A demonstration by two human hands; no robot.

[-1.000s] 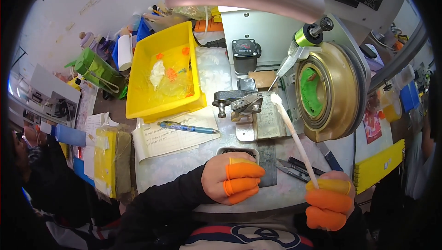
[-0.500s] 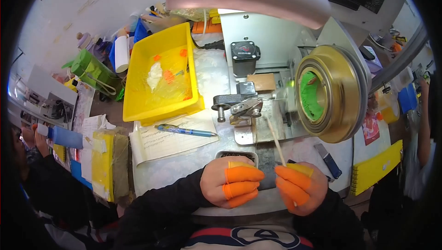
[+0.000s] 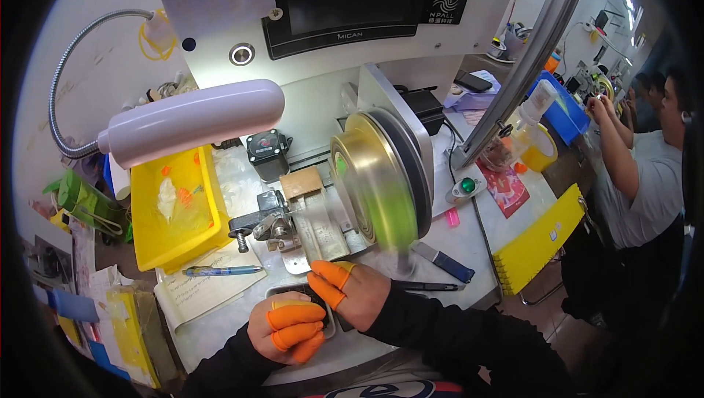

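Orange finger cots cover fingers on both my hands. My left hand (image 3: pixel 286 327) is closed, its fingers curled at the left edge of a small grey tray (image 3: pixel 330 328) with dark contents. Just right of it, my right hand (image 3: pixel 353 297) reaches across the tray with its fingers pressed together. Whatever either hand holds is hidden or too small to make out. Beyond them stands a bench machine with a large brass-coloured wheel (image 3: pixel 378 178), its lower edge blurred green. A metal clamp arm (image 3: pixel 253 222) sits left of the wheel, near a tan block (image 3: pixel 301 182).
A yellow bin (image 3: pixel 150 215) with orange and white scraps stands left, behind a pen (image 3: pixel 224 270) on a notebook (image 3: pixel 183 303). The lamp (image 3: pixel 194 121) overhangs the machine. Right are a dark blue bar (image 3: pixel 444 262) and a yellow folder (image 3: pixel 539 244). A person (image 3: pixel 634 171) works farther right.
The view has swung right, showing the machine's screen and a person. My right hand has come left, close to my left hand, over the tray. The thin wooden stick it held no longer shows.
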